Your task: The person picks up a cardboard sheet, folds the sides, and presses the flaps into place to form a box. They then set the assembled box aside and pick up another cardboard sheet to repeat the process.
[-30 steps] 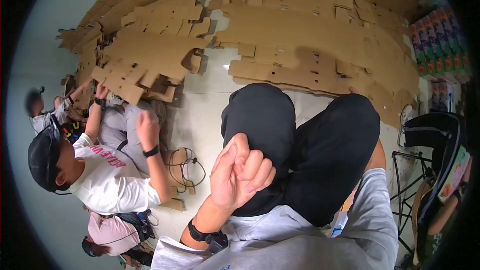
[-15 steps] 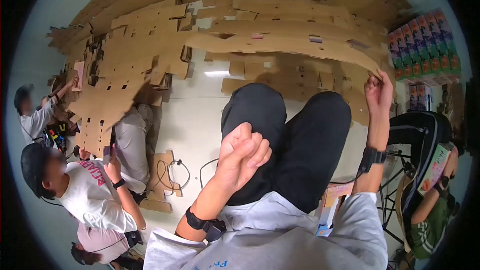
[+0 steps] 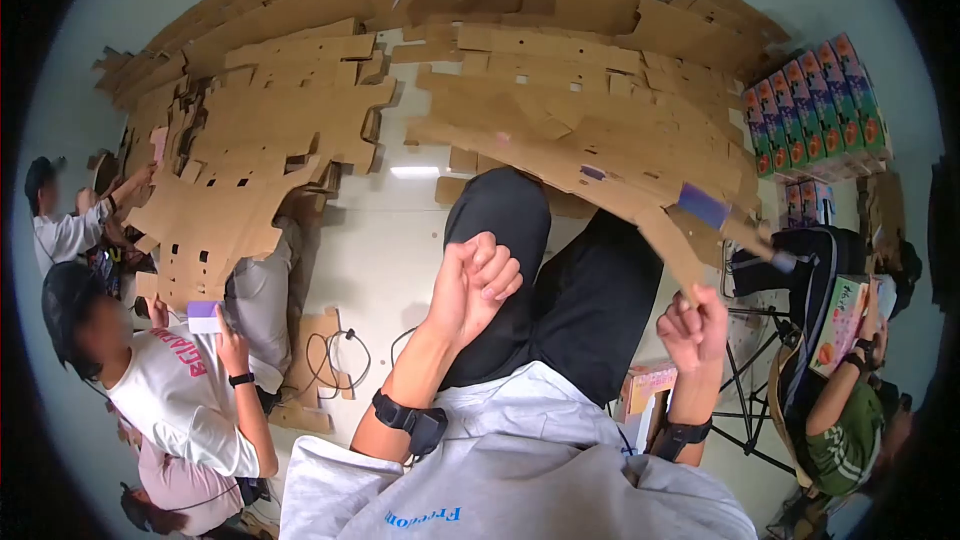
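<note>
My right hand [image 3: 693, 328] is closed, its fingers pinching the near corner of a long flat cardboard sheet [image 3: 655, 223]. The sheet stretches away to the upper left over my knees, with small slots and a purple printed patch [image 3: 703, 205] near its right side. Above my lap, my left hand [image 3: 476, 282] is curled into a loose fist, and nothing shows in it. A black band with a small box sits on each wrist.
Cardboard stacks [image 3: 290, 105] cover the far floor. Colourful printed boxes [image 3: 815, 105] stand at the right beside a black folding chair [image 3: 800, 260]. Co-workers sit at left, one holding a purple-and-white piece [image 3: 205, 316]; at right, another holds a printed box [image 3: 838, 325]. A cable [image 3: 345, 355] lies on the floor.
My right hand has come down and left, pulling the cardboard sheet's corner toward me and tilting it. My left fist has shifted slightly. The view has turned a little.
</note>
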Demonstrator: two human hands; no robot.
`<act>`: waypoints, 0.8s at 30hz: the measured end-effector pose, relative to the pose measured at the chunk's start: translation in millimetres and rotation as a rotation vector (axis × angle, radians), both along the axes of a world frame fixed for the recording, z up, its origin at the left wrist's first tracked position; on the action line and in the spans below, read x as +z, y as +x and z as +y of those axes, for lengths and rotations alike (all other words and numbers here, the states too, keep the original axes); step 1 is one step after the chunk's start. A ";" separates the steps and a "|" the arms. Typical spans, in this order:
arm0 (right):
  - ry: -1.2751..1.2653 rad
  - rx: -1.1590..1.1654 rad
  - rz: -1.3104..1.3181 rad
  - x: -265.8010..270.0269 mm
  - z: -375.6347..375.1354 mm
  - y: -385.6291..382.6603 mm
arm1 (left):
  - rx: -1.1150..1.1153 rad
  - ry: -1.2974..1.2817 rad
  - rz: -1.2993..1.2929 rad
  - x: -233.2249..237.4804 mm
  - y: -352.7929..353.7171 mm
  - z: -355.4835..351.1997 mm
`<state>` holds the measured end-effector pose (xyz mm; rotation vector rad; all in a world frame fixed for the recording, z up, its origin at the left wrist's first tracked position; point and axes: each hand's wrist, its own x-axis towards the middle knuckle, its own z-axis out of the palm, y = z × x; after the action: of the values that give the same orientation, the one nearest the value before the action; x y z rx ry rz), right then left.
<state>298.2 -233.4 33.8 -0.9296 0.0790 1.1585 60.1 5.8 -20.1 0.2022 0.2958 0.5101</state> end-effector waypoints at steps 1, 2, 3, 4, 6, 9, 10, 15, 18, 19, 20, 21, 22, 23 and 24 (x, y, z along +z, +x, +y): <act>-0.059 0.003 -0.034 1.2 -1.0 -12.7 | 0.000 -0.056 -0.023 -0.8 -1.2 -0.3; -0.120 0.006 -0.066 2.6 2.4 -25.9 | 0.001 -0.074 -0.034 -2.9 -2.6 0.3; -0.139 -0.006 -0.076 14.1 13.1 -43.6 | 0.001 -0.094 -0.045 -5.1 -3.5 0.5; -0.099 0.070 -0.077 17.1 16.7 -51.2 | 0.000 -0.113 -0.058 -6.6 -4.4 0.5; -0.101 0.165 -0.142 15.3 19.9 -64.4 | 0.002 -0.152 -0.091 -6.6 -6.9 -0.8; -0.144 0.327 -0.189 26.4 28.7 -80.7 | 0.002 -0.161 -0.111 -6.5 -13.0 -1.0; -0.125 0.394 -0.192 27.3 30.8 -85.4 | 0.000 -0.162 -0.108 -7.0 -16.5 -2.3; -0.142 0.573 -0.151 20.7 60.7 -117.7 | -0.053 -0.133 -0.049 -8.4 -34.3 -1.3; -0.124 0.607 -0.155 1.6 79.8 -127.0 | -0.127 -0.083 0.051 10.7 -30.9 1.6; -0.099 0.615 -0.161 -4.4 85.8 -129.5 | -0.147 -0.080 0.074 15.3 -31.1 2.8; -0.096 0.606 -0.152 -11.1 92.4 -132.0 | -0.167 -0.078 0.101 16.5 -32.6 3.9; -0.093 0.595 -0.145 -17.8 99.6 -133.3 | -0.145 -0.115 0.114 15.1 -26.4 4.6; -0.092 0.582 -0.141 -25.1 103.5 -133.3 | -0.155 -0.115 0.107 16.9 -23.2 6.3; -0.086 0.600 -0.176 -35.3 104.9 -131.4 | -0.165 -0.116 0.098 20.0 -18.8 10.3; -0.083 0.601 -0.182 -34.9 108.6 -127.8 | -0.172 -0.116 0.085 24.8 -11.8 15.2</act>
<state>170.4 -124.8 -1.1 -1.1701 -0.3224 1.6224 48.3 21.0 4.7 0.1352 0.3866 0.3138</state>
